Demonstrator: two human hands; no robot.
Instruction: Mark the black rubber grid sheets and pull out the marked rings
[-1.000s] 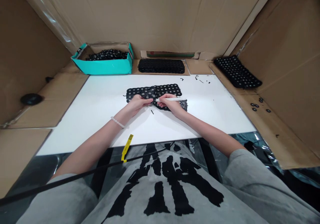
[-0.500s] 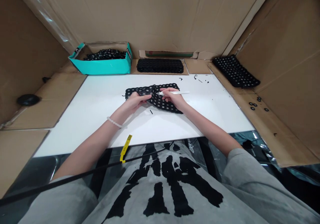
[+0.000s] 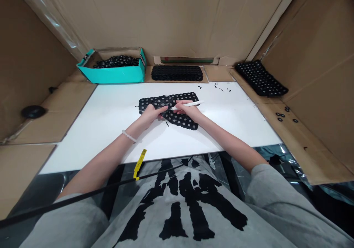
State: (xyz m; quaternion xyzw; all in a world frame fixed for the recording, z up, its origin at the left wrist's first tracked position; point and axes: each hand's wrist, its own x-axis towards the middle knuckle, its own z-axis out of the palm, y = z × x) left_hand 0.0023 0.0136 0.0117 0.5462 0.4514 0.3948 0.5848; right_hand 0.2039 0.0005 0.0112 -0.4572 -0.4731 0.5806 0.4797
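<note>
A black, bendable sheet dotted with pale round spots (image 3: 182, 121) lies on the white board, bunched up at its middle. My left hand (image 3: 151, 115) pinches its near edge between thumb and fingers, around the bunched part. In my right hand (image 3: 189, 110) is a slim white pen-like tool (image 3: 195, 103), gripped like a pencil. Its tip points left at the fold, close to my left thumb; whether it touches the sheet I cannot tell. A small dark sliver (image 3: 167, 124) lies on the board just below the sheet.
Behind the board stand a turquoise box (image 3: 116, 74) with dotted black material inside and a stack of black sheets (image 3: 177, 73). Another dotted sheet (image 3: 262, 80) and several black rings (image 3: 280, 115) lie on cardboard at right. A black round object (image 3: 33, 111) sits at left.
The pen-like tool has tilted, its rear end now higher, and its tip has moved slightly left and down. The sheet's near right corner has shifted a little left and down.
</note>
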